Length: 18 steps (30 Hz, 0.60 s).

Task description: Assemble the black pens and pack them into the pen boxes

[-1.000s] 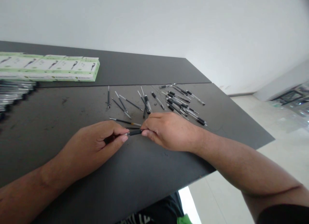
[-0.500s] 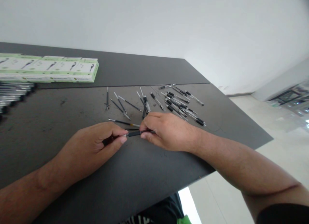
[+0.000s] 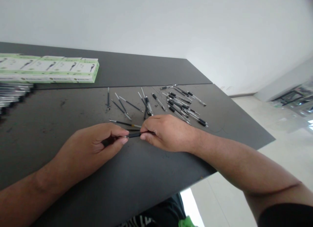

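**Both your hands hold one pen above the dark table**

Nearest to you, at the bottom edge, there is dark clothing [image 3: 161,212] with white lettering, and beside it a small green piece [image 3: 186,222]. A black sleeve [image 3: 286,215] covers part of your right arm.

Your left hand [image 3: 89,150] is closed in a pinch: the thumb and the forefinger press on the left end of the pen [image 3: 134,135]. Your right hand [image 3: 168,132] is also pinched closed, on the other end of this pen. Its black grip part is visible in the gap between your two hands, and it lies almost level across your front, over the dark table [image 3: 137,174]. How firmly you press, I cannot tell.

Just behind the pen lies a refill with an amber band [image 3: 122,123], partly hidden at its right end by your right hand. A little farther are several loose refills [image 3: 121,103], pointing in different directions. To the right of them, a loose pile of pens [image 3: 179,104] is spread, with black grips and clear barrels. Far to the left is a row of pens [image 3: 14,93], side by side. Behind this row stand white and green boxes [image 3: 84,66], and last comes the pale wall [image 3: 146,21].
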Motion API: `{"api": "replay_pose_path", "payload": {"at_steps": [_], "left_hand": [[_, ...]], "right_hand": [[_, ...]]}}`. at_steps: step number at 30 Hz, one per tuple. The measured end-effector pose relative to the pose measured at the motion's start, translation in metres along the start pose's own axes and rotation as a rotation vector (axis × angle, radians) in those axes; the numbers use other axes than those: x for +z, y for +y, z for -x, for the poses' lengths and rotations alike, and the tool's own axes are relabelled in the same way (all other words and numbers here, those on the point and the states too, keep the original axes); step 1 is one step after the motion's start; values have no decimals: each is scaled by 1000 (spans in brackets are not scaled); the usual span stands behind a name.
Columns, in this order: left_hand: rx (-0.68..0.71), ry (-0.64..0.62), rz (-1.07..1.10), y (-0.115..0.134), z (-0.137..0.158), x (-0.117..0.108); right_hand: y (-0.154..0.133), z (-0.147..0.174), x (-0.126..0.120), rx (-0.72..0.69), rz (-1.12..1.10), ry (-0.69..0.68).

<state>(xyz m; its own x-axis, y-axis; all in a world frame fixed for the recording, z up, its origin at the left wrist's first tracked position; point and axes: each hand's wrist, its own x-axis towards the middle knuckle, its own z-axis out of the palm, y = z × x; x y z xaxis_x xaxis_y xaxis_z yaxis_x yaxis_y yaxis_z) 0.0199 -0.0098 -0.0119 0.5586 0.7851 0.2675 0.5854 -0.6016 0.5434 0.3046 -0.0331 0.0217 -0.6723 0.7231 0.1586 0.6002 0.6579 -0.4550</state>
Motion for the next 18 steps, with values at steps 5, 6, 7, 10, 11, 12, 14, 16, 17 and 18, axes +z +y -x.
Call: {"api": "replay_pose_path", "payload": {"at_steps": [5, 6, 7, 10, 11, 12, 14, 16, 17, 18], "left_hand": [[-37, 42, -2, 4, 2, -4], [-50, 48, -5, 4, 2, -5], [-59, 57, -7, 4, 2, -6], [-82, 73, -8, 2, 3, -10], [-81, 77, -7, 1, 4, -10], [-72, 80, -5, 1, 5, -11], [-43, 80, 5, 1, 6, -11], [-18, 81, 20, 3, 7, -12], [-12, 82, 26, 4, 7, -12], [-12, 85, 30, 6, 7, -12]], "right_hand": [[1, 2, 5, 34, -120, 82], [2, 3, 4, 32, -123, 101], [3, 4, 3, 28, -116, 117], [6, 7, -2, 10, -77, 147], [7, 7, -4, 1, -66, 144], [7, 8, -5, -7, -58, 131], [7, 8, -7, -14, -49, 96], [6, 9, -7, 6, -50, 76], [6, 10, -7, 20, -58, 82], [5, 10, -7, 33, -67, 98]]}}
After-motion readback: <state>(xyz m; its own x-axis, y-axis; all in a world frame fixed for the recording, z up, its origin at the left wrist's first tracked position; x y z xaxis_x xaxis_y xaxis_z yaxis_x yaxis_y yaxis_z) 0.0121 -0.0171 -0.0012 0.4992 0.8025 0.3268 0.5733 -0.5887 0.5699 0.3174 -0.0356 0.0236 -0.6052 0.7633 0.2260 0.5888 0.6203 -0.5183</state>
